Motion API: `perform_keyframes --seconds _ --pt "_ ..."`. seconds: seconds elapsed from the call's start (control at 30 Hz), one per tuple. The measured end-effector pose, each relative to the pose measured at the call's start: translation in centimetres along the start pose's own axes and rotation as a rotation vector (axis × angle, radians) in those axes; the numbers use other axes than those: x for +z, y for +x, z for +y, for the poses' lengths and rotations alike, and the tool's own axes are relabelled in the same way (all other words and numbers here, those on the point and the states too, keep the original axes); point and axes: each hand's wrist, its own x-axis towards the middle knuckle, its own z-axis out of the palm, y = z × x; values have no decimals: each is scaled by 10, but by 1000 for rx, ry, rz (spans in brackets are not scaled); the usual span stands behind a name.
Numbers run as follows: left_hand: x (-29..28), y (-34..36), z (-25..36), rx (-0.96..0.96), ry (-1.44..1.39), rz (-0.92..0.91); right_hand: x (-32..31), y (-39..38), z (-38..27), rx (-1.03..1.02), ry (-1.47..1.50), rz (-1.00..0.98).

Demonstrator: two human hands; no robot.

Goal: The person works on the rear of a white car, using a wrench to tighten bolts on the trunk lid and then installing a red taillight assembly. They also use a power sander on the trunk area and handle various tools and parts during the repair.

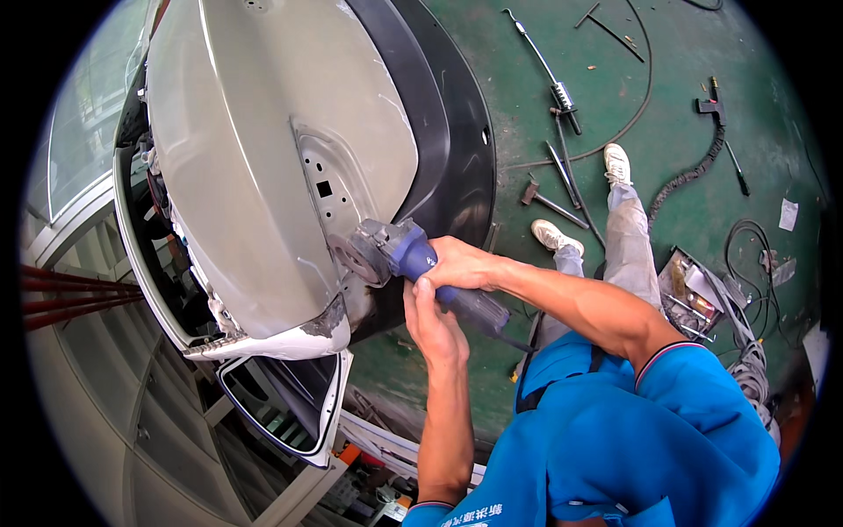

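An angle grinder [414, 255] with a blue body is held in both hands. My right hand [461, 263] is wrapped over its body from above. My left hand [432, 321] grips it from below, thumb and fingers pressed against the casing. The grinder's round disc [356, 259] faces the car's bare grey-beige body panel [263, 167], close by a recess with several small holes. Whether the disc touches the metal I cannot tell. A rough, dark worn patch [330, 321] shows at the panel's lower corner, and a black bumper [461, 114] curves along the right side.
On the green floor lie a slide hammer [544, 66], a hammer [555, 207], a T-shaped bar [609, 33] and an air gun [711, 107] with a sleeved hose. A tool box [672, 279] and coiled cables [751, 373] are near my right leg. A car door frame [338, 400] stands lower left.
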Motion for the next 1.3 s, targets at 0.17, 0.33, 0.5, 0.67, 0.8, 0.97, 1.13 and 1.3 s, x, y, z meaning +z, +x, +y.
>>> perform_keyframes --seconds 0.17,0.33,0.5,0.67,0.8,0.97,1.13,1.3 --pt "0 0 1 13 11 -9 0 0 -2 11 -18 -1" --pt "8 19 11 -2 26 -28 -8 11 -17 -17 52 28" --pt "22 49 25 1 41 -32 -25 33 -33 -50 66 48" --pt "24 70 29 16 48 -47 -34 44 -47 -47 8 102" --pt "22 62 23 4 17 -53 -30 37 -44 -6 43 95" --pt "20 33 6 29 -31 -39 -20 25 -19 -149 -39 118" --pt "26 52 15 46 -25 -104 -28 35 -33 -132 -30 160" --pt "36 90 29 56 -45 -150 -47 53 -67 -96 -31 198"
